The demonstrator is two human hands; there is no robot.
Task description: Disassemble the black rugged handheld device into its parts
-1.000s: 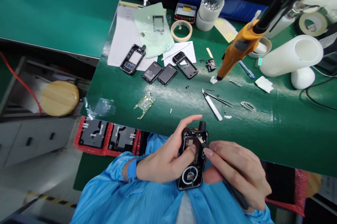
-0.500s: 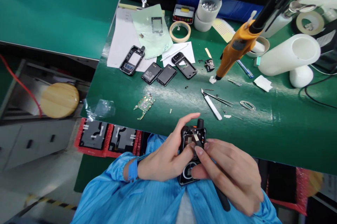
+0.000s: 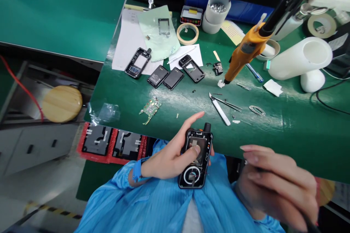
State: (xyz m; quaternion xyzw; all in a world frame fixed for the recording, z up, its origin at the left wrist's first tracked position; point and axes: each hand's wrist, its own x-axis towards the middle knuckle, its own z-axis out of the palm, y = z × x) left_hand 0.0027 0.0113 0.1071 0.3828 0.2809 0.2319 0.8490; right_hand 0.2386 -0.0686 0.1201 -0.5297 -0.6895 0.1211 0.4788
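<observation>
My left hand (image 3: 175,160) grips a black handheld radio (image 3: 203,174) with a stubby antenna and a ring-shaped pad, its thumb pressing on the screen area. The index finger stretches up past the antenna. To the right, apart from the radio, my right hand (image 3: 279,185) is curled and blurred by motion. A slim black tool (image 3: 308,224) shows at its lower edge; its tip is hidden. Beyond the radio lie a white-handled craft knife (image 3: 220,111) and tweezers (image 3: 228,104).
An orange electric screwdriver (image 3: 243,56) hangs over the bench. Radio housings (image 3: 138,63), batteries (image 3: 158,77) and a circuit board (image 3: 151,109) lie to the left. White cups (image 3: 216,14) and a tape roll (image 3: 187,34) stand behind. Red-wrapped panels (image 3: 111,145) lie below the bench edge.
My right hand has moved away from the radio to the right, taking the black tool along. The radio has shifted slightly left in my left hand, uncovering its screen and ring.
</observation>
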